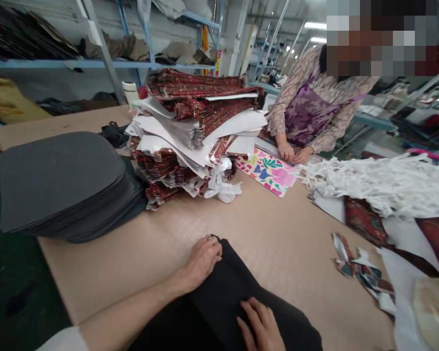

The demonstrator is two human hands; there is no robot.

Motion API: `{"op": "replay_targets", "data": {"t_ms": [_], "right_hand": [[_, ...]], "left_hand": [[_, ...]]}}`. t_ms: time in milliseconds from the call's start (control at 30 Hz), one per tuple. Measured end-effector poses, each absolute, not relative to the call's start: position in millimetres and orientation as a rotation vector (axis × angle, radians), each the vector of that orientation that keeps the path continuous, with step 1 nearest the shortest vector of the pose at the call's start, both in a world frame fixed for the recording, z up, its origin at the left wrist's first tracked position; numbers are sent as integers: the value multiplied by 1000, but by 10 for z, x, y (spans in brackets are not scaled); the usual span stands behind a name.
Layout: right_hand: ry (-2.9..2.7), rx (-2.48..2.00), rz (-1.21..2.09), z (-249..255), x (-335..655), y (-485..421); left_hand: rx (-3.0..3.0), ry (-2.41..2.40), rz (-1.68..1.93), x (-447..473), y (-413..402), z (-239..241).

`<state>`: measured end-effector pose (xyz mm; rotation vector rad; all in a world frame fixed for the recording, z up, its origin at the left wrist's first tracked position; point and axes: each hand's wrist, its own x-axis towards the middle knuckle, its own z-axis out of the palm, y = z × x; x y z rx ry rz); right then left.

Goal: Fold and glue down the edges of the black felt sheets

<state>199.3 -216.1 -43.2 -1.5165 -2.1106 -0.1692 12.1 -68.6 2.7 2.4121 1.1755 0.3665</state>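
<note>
A piece of black fabric [230, 278] lies on the tan table at the near edge and runs down out of view. My left hand [203, 263], with a ring on one finger, is closed on the fabric's far corner. Its fingertips curl over the edge and are partly hidden. My right hand [261, 324] rests on the fabric nearer to me, fingers stretched out and slightly apart.
Dark grey rounded panels [62, 180] are stacked at the left. A tall pile of red patterned pieces [197, 112] and white sheets stands behind. Across the table [278, 243], a person handles a floral panel [269, 170]. White strips [380, 183] and scraps [364, 270] lie right.
</note>
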Motion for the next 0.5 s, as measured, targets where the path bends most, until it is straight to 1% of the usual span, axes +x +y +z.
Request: {"op": "replay_targets", "data": {"t_ms": [100,200,267,333,400,500], "right_hand": [[-2048,-1572,-97,-215,1987,-2072],[-1992,-1631,-76,68,1889,-1803],[-1938,-1637,13,180,1801,-1613],[-1911,-1612,110,214,1749,-1500],[-1937,-1564,132,199,1754,-1486],[-2034,-1491,24,157,1812,-1575]], "left_hand": [[2445,1073,433,70,-694,86],[2523,828,687,26,-720,160],[2512,659,843,-16,-735,193],[2383,647,890,-73,-740,223],[2135,823,835,-146,-741,269],[1748,1061,493,-285,-760,384]]}}
